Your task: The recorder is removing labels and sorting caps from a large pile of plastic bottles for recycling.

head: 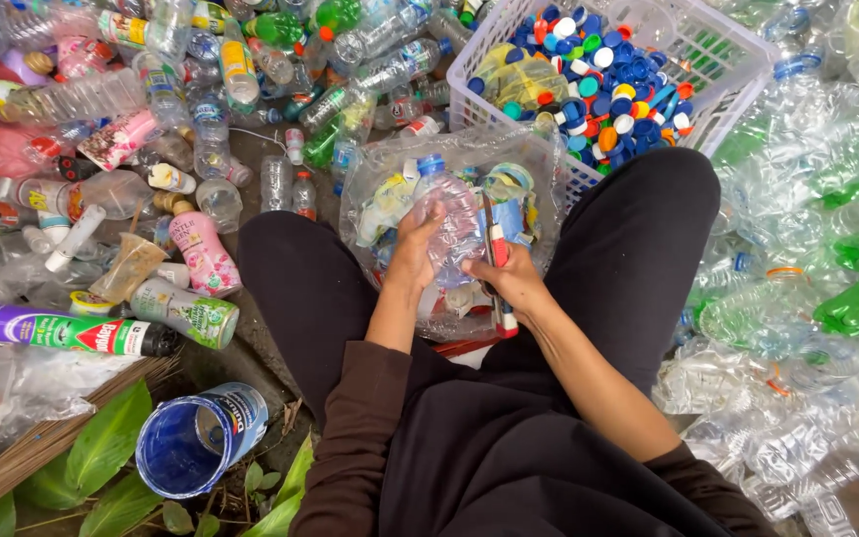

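Hands meet at the centre of the frame, between your knees in black trousers point(638, 259). Your left hand point(415, 254) wraps its fingers around a clear plastic bottle point(449, 224) with a blue cap, which stands nearly upright, cap toward the top of the frame. Your right hand point(514, 278) is closed around a red-and-white cutter point(497, 264), its fingers curled tight on the handle and the blade end lying against the bottle's right side.

Just behind the bottle sits a clear plastic bag point(380, 164) holding torn labels and scraps. Above it, in the upper middle to upper right of the frame, a white plastic basket point(723, 60) is filled with loose bottle caps point(599, 89) in blue, red, orange, green and white.

Mixed bottles point(201, 89) are heaped across the upper left of the frame. A pink bottle point(203, 251) and a purple spray can point(72, 331) lie at the left edge of that heap, near your left knee. A blue tub point(196, 443) lies on its side at lower left, among green leaves point(106, 447). Crushed clear and green bottles point(817, 259) fill the right side of the frame.
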